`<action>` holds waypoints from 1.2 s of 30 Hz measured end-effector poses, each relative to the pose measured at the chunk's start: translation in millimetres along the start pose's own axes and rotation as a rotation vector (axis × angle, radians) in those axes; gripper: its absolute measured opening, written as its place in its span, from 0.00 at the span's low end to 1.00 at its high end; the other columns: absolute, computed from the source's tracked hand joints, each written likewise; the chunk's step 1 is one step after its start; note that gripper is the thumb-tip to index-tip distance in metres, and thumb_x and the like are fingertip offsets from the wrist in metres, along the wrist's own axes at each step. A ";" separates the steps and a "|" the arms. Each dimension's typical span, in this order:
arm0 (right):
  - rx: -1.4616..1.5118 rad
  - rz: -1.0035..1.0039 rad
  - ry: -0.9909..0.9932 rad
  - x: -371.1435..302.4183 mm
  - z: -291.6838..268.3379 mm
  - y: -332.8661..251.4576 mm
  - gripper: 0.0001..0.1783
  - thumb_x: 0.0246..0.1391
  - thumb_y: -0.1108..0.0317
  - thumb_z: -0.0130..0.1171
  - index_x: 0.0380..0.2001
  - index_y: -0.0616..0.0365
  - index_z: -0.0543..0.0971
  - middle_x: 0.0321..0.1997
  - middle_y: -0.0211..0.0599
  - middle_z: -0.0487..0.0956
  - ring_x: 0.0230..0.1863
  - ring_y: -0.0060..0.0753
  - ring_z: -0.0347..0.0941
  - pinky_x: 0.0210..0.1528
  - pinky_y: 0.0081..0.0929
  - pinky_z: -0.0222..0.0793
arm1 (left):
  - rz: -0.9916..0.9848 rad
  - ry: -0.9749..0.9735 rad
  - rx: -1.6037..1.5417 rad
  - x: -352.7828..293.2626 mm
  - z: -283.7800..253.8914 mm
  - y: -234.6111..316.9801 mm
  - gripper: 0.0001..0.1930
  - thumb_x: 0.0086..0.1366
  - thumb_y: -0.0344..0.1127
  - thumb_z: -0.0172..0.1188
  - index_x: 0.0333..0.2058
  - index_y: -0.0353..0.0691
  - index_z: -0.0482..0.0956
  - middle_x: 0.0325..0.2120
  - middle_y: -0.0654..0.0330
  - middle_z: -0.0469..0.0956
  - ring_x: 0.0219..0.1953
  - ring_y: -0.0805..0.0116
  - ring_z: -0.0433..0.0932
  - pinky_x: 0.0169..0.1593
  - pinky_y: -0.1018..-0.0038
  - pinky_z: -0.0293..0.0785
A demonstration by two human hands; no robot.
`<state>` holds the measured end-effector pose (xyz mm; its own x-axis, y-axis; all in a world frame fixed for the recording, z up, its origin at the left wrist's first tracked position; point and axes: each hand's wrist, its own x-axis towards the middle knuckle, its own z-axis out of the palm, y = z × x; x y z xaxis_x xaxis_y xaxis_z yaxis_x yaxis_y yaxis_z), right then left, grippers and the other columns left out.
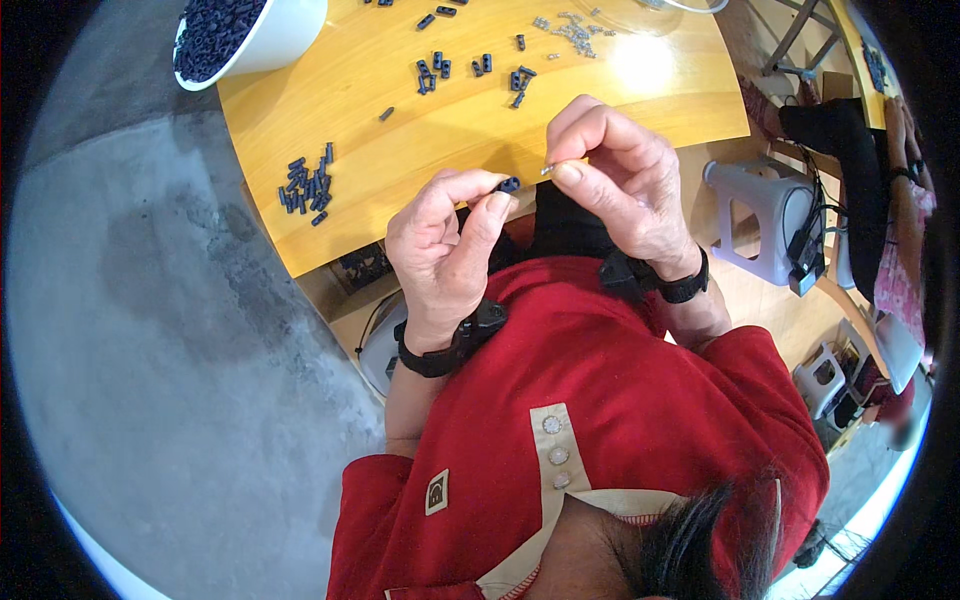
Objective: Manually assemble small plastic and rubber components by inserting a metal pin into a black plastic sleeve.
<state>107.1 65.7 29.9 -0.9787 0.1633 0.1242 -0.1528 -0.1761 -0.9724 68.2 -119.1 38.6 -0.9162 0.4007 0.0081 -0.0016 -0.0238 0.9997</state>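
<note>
Between thumb and forefinger, my left hand (447, 238) pinches a small black plastic part (509, 185) over the table's near edge. Just to its right, my right hand (625, 185) pinches a tiny silvery metal piece (547, 170), which points toward the black part with a small gap between them. Several more black plastic parts (423, 72) lie loose on the table beyond my hands. A heap of such parts (307, 187) sits at the table's left edge. Small metal pieces (575, 35) are scattered at the far right.
The yellow wooden table (400, 150) carries a white tub (285, 45) full of black parts at its far left corner. On the right stand a pale plastic stool (765, 220) with dark cables (808, 255) and another person (850, 150) seated by a second table.
</note>
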 end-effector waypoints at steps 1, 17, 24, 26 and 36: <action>-0.006 -0.019 -0.022 0.4 1.8 0.8 0.05 0.56 0.71 0.61 0.31 0.60 0.76 0.33 0.30 0.73 0.35 0.22 0.68 0.40 0.20 0.64 | 0.004 -0.006 -0.011 0.3 0.0 0.2 0.06 0.63 0.23 0.60 0.39 0.30 0.78 0.32 0.59 0.79 0.33 0.74 0.79 0.41 0.80 0.75; -0.378 -0.212 -0.087 5.4 2.8 -2.4 0.06 0.51 0.74 0.62 0.28 0.60 0.74 0.31 0.35 0.74 0.31 0.31 0.71 0.34 0.25 0.67 | 0.215 -0.037 0.307 5.5 1.2 1.8 0.06 0.60 0.21 0.62 0.37 0.31 0.79 0.29 0.59 0.79 0.29 0.74 0.75 0.33 0.81 0.69; -0.529 -0.284 -0.116 7.8 3.6 -9.3 0.06 0.48 0.77 0.62 0.28 0.60 0.74 0.29 0.36 0.73 0.31 0.34 0.72 0.33 0.26 0.67 | 0.353 -0.045 0.483 8.3 1.3 1.7 0.07 0.57 0.19 0.62 0.36 0.32 0.79 0.27 0.58 0.78 0.28 0.72 0.74 0.33 0.79 0.69; -0.293 -0.194 -0.228 13.3 -4.7 -3.7 0.07 0.49 0.77 0.63 0.30 0.61 0.74 0.29 0.32 0.74 0.31 0.28 0.72 0.32 0.24 0.68 | 0.347 -0.049 0.455 7.7 1.6 2.3 0.07 0.57 0.19 0.62 0.36 0.32 0.79 0.27 0.58 0.78 0.28 0.71 0.74 0.33 0.79 0.69; 0.727 0.592 -0.297 -0.1 -2.9 38.4 0.09 0.55 0.68 0.66 0.31 0.56 0.75 0.24 0.28 0.77 0.20 0.17 0.70 0.23 0.16 0.66 | 0.098 -0.007 0.267 -2.4 4.3 -12.0 0.06 0.59 0.20 0.61 0.36 0.34 0.79 0.25 0.59 0.76 0.25 0.72 0.74 0.32 0.77 0.70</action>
<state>101.7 61.7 -8.0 -0.9037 -0.3769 -0.2030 0.4239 -0.7216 -0.5473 72.1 -115.8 26.6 -0.9040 0.4146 0.1044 0.1936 0.1793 0.9646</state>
